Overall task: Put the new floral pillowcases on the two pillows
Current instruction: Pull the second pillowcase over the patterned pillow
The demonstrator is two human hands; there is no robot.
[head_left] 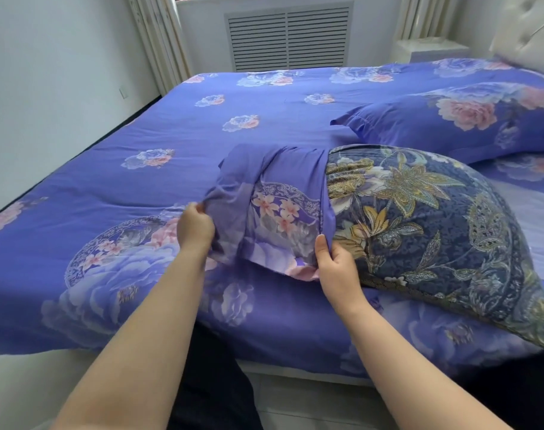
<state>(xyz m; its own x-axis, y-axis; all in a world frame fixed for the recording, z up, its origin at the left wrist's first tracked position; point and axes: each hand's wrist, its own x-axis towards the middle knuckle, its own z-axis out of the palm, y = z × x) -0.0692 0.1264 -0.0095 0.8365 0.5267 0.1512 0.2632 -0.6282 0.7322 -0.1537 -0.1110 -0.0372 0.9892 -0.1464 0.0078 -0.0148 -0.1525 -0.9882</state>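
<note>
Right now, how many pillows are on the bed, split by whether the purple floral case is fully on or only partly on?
Fully cased in purple floral fabric: 1, the finished pillow by the headboard.
Partly cased: 1, the dark navy leaf-patterned pillow, with the purple floral pillowcase over one end, gripped by the left hand and right hand.
Total: 2 pillows.

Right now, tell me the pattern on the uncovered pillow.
Dark navy pillow with gold and white leaves and flowers; head view.
</note>
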